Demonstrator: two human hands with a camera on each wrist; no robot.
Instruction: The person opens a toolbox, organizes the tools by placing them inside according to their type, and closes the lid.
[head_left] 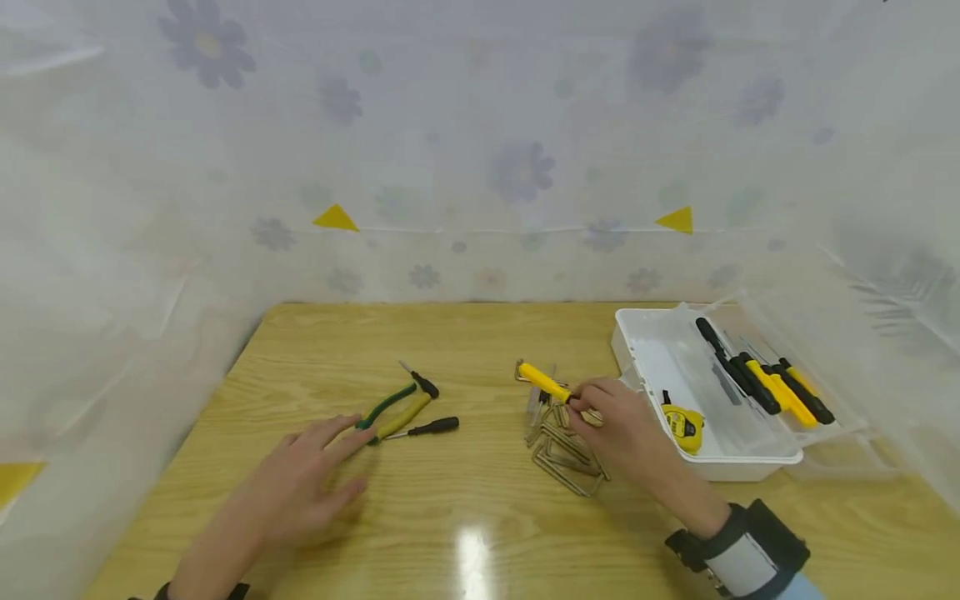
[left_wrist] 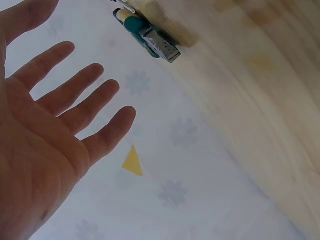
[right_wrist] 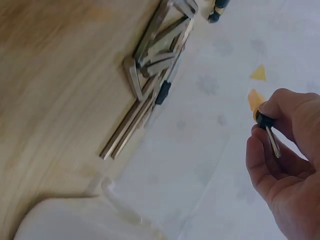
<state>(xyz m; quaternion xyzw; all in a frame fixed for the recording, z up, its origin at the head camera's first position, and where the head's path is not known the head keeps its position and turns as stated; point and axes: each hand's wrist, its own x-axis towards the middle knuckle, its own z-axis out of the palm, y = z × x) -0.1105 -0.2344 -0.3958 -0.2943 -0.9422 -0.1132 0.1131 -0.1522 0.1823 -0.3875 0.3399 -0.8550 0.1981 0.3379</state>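
Note:
My right hand [head_left: 618, 425] pinches a screwdriver [head_left: 542, 382] with a yellow handle between thumb and fingers, above a pile of brass-coloured hex keys [head_left: 557, 473]. Its short metal shaft [right_wrist: 273, 142] points back toward the palm in the right wrist view. On the left, my left hand [head_left: 300, 479] is spread with relaxed fingers and holds nothing. Its fingertips reach close to pliers [head_left: 408, 416] with one green and one yellow handle. A small black screwdriver [head_left: 438, 426] lies beside the pliers, and another black-handled screwdriver [head_left: 425, 384] lies at the handle ends.
Right of the pile stands a white toolbox [head_left: 738, 472] with its clear lid tilted up. A yellow tape measure [head_left: 684, 427] lies inside, and several black and yellow screwdrivers [head_left: 776, 392] lie toward the lid side. A pale flowered sheet [head_left: 480, 150] hangs behind the wooden table [head_left: 480, 333].

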